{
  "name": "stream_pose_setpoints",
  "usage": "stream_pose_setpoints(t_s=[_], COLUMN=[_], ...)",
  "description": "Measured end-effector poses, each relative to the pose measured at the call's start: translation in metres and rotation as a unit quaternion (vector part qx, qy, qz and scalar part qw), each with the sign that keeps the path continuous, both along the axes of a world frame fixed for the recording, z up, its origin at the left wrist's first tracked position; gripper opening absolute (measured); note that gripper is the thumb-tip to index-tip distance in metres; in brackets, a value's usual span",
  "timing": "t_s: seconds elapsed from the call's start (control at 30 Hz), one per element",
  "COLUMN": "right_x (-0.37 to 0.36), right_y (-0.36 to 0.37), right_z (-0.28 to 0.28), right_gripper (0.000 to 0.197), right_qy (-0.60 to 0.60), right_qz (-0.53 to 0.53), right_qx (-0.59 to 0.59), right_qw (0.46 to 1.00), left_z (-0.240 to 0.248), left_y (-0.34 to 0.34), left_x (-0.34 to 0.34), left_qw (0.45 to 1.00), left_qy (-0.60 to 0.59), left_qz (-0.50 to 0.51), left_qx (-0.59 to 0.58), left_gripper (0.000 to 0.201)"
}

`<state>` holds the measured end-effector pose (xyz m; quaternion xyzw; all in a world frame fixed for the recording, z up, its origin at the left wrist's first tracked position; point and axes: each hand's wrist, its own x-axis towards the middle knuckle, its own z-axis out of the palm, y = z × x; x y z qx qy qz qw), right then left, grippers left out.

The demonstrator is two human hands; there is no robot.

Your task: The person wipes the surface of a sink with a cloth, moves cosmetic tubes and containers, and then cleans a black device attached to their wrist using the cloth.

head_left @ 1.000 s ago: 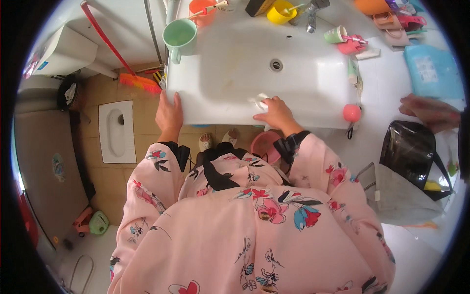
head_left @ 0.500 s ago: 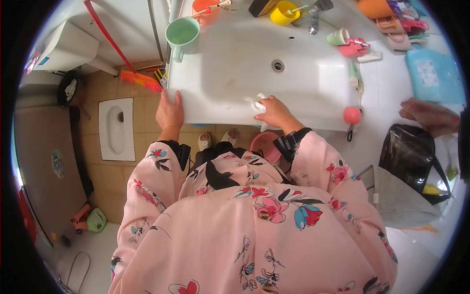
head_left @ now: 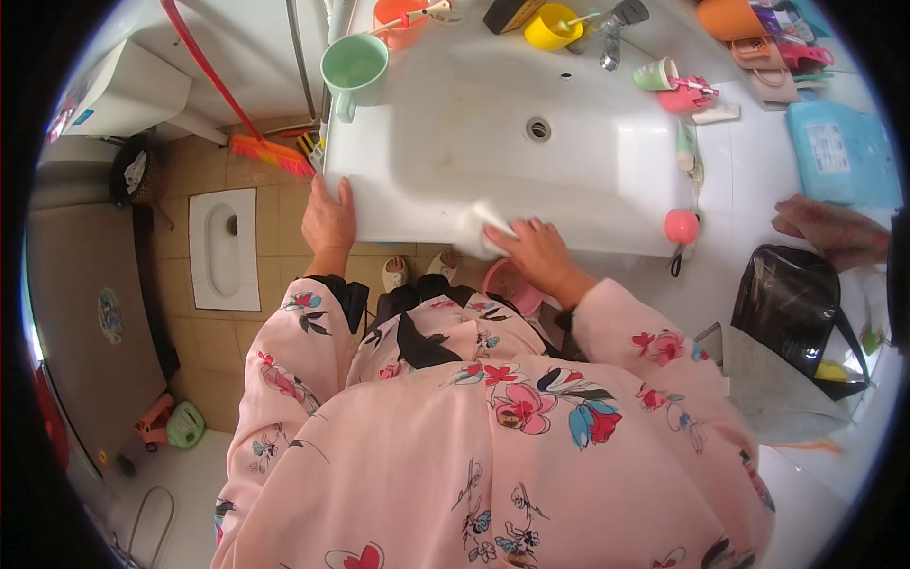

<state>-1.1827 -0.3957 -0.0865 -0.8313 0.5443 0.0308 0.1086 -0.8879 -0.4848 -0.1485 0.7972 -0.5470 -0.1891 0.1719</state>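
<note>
My right hand (head_left: 538, 254) is at the front rim of the white sink (head_left: 398, 209), closed on a white cloth or tissue (head_left: 480, 228). Motion blurs the cloth, so its exact kind is unclear; it lies over the rim's front edge. My left hand (head_left: 329, 220) rests on the sink's front left corner, thumb on top and fingers along the outer side. A light green mug (head_left: 354, 64) of pale liquid stands on the rim beyond that hand. The drain (head_left: 537, 129) lies uncovered in the basin.
Behind the sink are an orange cup (head_left: 398, 27), a yellow cup (head_left: 553, 28) and the faucet (head_left: 611, 47). A paper cup (head_left: 654, 74), tubes and a pink round item (head_left: 681, 226) line the right side. An orange broom (head_left: 270, 154) and squat toilet (head_left: 226, 250) are at left.
My right hand has slid the white cloth toward me and slightly left, from the rim's top to its front edge. My left hand stays at the corner.
</note>
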Motion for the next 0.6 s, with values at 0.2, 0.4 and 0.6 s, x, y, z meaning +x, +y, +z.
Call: stream_pose_setpoints(t_s=[0.2,0.4,0.6], right_x=[0.009,-0.016,0.025], right_y=[0.003,0.002,-0.015], right_z=[-0.005,0.022,-0.011], right_gripper=[0.053,0.050,0.054], right_qy=[0.018,0.069,-0.024], right_qz=[0.053,0.051,0.042], right_qx=[0.006,0.094,0.018], right_qw=[0.998,0.992,0.999], left_z=[0.006,0.000,0.007], left_y=[-0.002,0.000,-0.003], left_x=[-0.003,0.001,-0.001], left_qw=[1.000,1.000,1.000], left_qy=[-0.001,0.012,0.021], left_qz=[-0.005,-0.002,-0.004], left_qx=[0.008,0.007,-0.002], left_gripper=[0.046,0.046,0.045])
